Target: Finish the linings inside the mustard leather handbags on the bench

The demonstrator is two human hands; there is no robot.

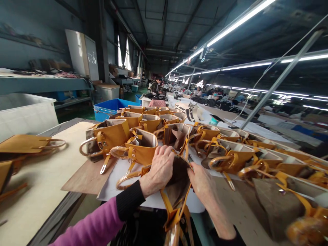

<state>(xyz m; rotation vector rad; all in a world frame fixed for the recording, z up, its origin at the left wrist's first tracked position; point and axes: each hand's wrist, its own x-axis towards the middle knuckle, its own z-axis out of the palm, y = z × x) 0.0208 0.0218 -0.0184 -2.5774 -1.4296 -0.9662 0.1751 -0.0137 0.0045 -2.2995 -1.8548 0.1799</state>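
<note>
Between my two hands is a handbag (178, 181) with yellow-orange trim and a dark brown lining, its mouth turned toward me. My left hand (162, 167) is closed over its left edge, fingers curled down and partly hidden. On the opposite edge, my right hand (202, 179) pinches the rim between thumb and fingers. The bag's wrapped handle (173, 235) and straps hang down near my lap. Just beyond my left hand stands another yellow handbag (142, 153) with its top open. A yellow bag with a metal-tipped strap (110, 138) stands farther left.
Rows of similar yellow bags (238, 159) fill the table to the right and ahead. Flat yellow pieces (25, 143) lie on the left board. A blue bin (112, 106) and a white bin (28, 111) stand beyond. A slanted metal post (282, 80) rises at right. People sit far back.
</note>
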